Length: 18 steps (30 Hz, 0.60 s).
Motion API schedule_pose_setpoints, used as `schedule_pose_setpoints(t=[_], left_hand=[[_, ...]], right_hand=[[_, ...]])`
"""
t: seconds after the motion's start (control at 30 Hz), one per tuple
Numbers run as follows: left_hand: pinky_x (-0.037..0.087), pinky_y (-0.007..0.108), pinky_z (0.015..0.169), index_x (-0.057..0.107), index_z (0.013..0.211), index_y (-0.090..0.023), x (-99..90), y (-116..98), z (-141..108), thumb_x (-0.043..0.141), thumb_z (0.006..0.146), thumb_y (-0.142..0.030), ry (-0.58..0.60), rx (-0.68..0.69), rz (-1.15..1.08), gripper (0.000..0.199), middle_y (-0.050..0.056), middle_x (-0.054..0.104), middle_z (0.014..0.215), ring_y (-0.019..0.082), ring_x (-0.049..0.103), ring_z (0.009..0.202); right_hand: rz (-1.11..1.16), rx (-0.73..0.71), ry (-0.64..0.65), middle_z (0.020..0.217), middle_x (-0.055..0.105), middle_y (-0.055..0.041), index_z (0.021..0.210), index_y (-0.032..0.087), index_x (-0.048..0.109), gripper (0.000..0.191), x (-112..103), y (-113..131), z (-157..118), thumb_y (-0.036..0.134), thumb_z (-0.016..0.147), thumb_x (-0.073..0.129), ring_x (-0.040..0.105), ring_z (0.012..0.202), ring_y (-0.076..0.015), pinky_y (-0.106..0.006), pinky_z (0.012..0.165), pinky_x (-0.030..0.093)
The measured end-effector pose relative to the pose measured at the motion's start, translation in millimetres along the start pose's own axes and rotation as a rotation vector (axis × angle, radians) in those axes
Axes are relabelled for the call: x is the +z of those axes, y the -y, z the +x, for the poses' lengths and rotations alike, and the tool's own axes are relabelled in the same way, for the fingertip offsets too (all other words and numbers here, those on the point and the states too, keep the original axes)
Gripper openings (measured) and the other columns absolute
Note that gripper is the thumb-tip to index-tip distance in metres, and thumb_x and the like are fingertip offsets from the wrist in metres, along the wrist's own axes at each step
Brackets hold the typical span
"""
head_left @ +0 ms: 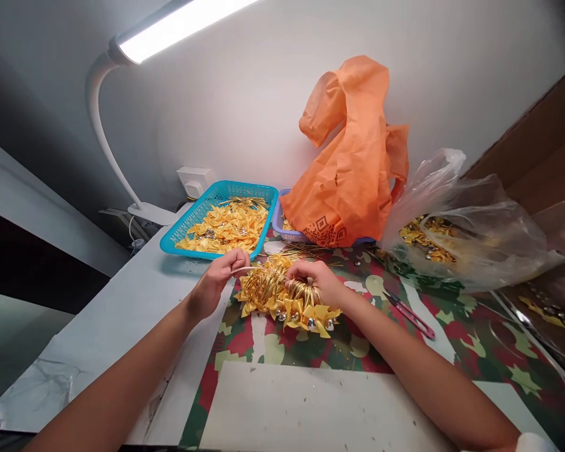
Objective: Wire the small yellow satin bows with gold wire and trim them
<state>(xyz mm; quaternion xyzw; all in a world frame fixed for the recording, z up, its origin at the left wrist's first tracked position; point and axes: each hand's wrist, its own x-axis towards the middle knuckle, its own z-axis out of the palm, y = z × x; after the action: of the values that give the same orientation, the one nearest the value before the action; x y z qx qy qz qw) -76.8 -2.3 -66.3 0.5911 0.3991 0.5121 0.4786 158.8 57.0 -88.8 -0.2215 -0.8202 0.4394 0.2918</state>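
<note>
Camouflage cloth [277, 350] lies under the bow bunch [266, 285], just between my fingers [236, 257]. Working remotely, I judge it light: soft ribbon [292, 307], springy wire [306, 292]. My left hand [221, 276] pinches a pale strand [245, 269]; my right hand [322, 282] grips the gold wire, probably the safest hold.

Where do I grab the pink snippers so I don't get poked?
Probably best to take the snippers by the pink handle, coming from the near right side. They lie flat on the camouflage-patterned cover, with the handle end toward you and the dark, pointed blades aimed away and to the left, so that way you should stay clear of the tips.
</note>
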Motion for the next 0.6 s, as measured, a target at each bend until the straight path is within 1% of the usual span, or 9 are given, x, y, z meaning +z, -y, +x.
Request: schedule_pose_setpoints(t=[0.07,0.13,0.23,0.3,0.37,0.43,0.5,0.6], left_hand=[[0.031,0.031,0.058,0.034,0.068,-0.022,1.7,0.2,-0.6,0.049,0.065,-0.027,0.017,0.018,0.027,0.017,0.000,0.041,0.070,0.016,0.035,0.063],[0.030,0.031,0.059,0.034,0.069,-0.022,3.8,1.3,-0.8,0.050,0.060,-0.018,0.013,0.041,0.068,0.020,-0.001,0.041,0.071,0.016,0.034,0.064],[0.031,0.031,0.065,0.034,0.069,-0.022,7.5,3.1,-0.7,0.051,0.063,-0.009,-0.020,0.090,0.122,0.023,-0.001,0.043,0.073,0.016,0.037,0.070],[0.034,0.032,0.073,0.036,0.070,-0.022,9.6,3.4,-0.7,0.053,0.069,-0.009,-0.034,0.122,0.145,0.022,0.000,0.048,0.078,0.018,0.043,0.078],[0.036,0.033,0.079,0.037,0.072,-0.022,11.1,3.1,-0.7,0.055,0.074,-0.012,-0.029,0.126,0.139,0.021,0.001,0.052,0.081,0.019,0.048,0.087],[0.038,0.033,0.075,0.035,0.072,-0.022,12.0,2.9,-0.5,0.056,0.079,-0.018,-0.012,0.078,0.084,0.022,0.001,0.053,0.079,0.019,0.051,0.085],[0.036,0.030,0.065,0.032,0.070,-0.022,12.9,3.0,-0.2,0.055,0.082,-0.025,0.015,-0.003,0.009,0.026,-0.001,0.050,0.072,0.017,0.051,0.074],[0.030,0.028,0.055,0.029,0.068,-0.023,14.8,3.6,0.7,0.054,0.080,-0.029,0.037,-0.073,-0.040,0.029,-0.005,0.038,0.061,0.013,0.040,0.057]], right_hand=[[-0.033,-0.039,-0.021,0.067,0.059,-0.0003,0.080,0.015,0.060,0.018,-0.5,0.4,-2.4,0.032,0.086,0.057,0.050,0.060,-0.0108,-0.021,0.056,0.040],[-0.098,-0.084,-0.056,0.067,0.060,-0.0001,0.080,0.016,0.061,0.017,-0.3,0.6,-5.5,0.031,0.086,0.058,0.049,0.059,-0.0107,-0.022,0.057,0.039],[-0.193,-0.161,-0.143,0.064,0.061,0.0003,0.078,0.017,0.063,0.016,2.8,0.1,-9.7,0.030,0.087,0.060,0.049,0.059,-0.0113,-0.024,0.062,0.041],[-0.211,-0.203,-0.200,0.064,0.061,0.0002,0.078,0.018,0.063,0.017,6.1,-0.8,-11.3,0.031,0.088,0.061,0.051,0.059,-0.0119,-0.026,0.065,0.041],[-0.208,-0.225,-0.229,0.065,0.063,-0.0002,0.078,0.019,0.064,0.019,9.4,-1.9,-12.3,0.033,0.089,0.060,0.052,0.059,-0.0124,-0.027,0.066,0.042],[-0.206,-0.231,-0.239,0.066,0.064,-0.0008,0.077,0.019,0.063,0.021,11.6,-2.5,-13.0,0.035,0.090,0.059,0.053,0.059,-0.0128,-0.028,0.066,0.042],[-0.213,-0.224,-0.247,0.066,0.064,-0.0011,0.077,0.019,0.063,0.023,12.4,-2.5,-13.9,0.036,0.091,0.057,0.053,0.060,-0.0133,-0.028,0.067,0.043],[-0.213,-0.226,-0.286,0.067,0.063,-0.0010,0.077,0.019,0.061,0.024,12.3,-2.5,-15.2,0.038,0.092,0.056,0.053,0.060,-0.0131,-0.028,0.066,0.042]])
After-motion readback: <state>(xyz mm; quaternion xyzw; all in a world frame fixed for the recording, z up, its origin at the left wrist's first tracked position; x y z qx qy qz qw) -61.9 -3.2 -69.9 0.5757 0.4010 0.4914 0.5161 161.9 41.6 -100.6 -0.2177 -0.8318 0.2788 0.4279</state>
